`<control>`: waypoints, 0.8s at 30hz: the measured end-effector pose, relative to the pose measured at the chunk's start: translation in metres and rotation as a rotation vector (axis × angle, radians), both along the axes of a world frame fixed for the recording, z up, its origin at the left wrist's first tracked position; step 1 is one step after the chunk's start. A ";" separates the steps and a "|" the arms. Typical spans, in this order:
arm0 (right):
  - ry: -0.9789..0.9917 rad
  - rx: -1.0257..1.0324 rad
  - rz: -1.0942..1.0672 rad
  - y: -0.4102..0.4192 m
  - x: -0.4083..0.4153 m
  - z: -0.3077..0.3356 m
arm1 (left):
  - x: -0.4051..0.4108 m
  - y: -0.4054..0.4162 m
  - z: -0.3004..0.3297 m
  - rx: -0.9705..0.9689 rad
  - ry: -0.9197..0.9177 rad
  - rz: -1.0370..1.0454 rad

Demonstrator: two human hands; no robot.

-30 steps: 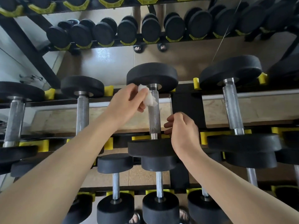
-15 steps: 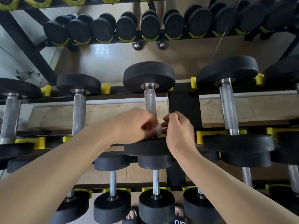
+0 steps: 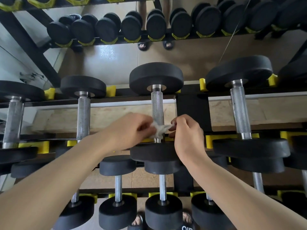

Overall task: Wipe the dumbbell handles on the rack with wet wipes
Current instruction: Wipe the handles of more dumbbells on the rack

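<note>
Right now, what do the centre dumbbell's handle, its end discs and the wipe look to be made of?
Handle: bare metal, likely steel, silver with fine knurled crosshatch.
End discs: matte black, probably rubber coated, no shine.
Wipe: thin white nonwoven sheet, crumpled, stretched between the left hand and right hand; wetness cannot be told.

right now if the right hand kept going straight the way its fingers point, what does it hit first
Most likely the wet wipe it already pinches, then the knurled handle of the middle dumbbell just behind; the right hand points left toward them, though depth is unclear.
</note>
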State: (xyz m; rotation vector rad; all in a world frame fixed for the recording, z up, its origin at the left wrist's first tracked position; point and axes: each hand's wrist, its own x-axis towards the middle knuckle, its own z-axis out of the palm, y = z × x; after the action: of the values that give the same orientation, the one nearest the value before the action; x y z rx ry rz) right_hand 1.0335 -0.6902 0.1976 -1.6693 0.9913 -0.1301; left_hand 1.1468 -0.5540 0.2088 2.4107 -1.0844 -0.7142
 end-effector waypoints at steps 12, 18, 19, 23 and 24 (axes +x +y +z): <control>0.022 -0.014 0.015 0.000 0.000 0.001 | -0.005 -0.021 0.001 -0.072 -0.157 -0.033; 0.023 -0.006 0.017 -0.001 0.001 -0.001 | 0.001 -0.020 -0.008 -0.241 -0.159 0.179; 0.019 -0.007 0.013 -0.001 0.001 -0.001 | -0.004 -0.017 -0.008 -0.183 -0.105 0.099; 0.023 0.003 0.001 -0.001 0.000 0.002 | -0.005 -0.007 -0.008 -0.114 -0.093 0.007; 0.025 0.002 0.009 -0.001 0.000 0.003 | -0.002 -0.008 -0.008 -0.169 -0.124 0.074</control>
State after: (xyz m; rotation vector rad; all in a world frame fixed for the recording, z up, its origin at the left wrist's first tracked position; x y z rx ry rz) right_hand 1.0338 -0.6910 0.2009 -1.6765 1.0027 -0.1022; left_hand 1.1450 -0.5619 0.2003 2.3610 -1.0523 -0.4347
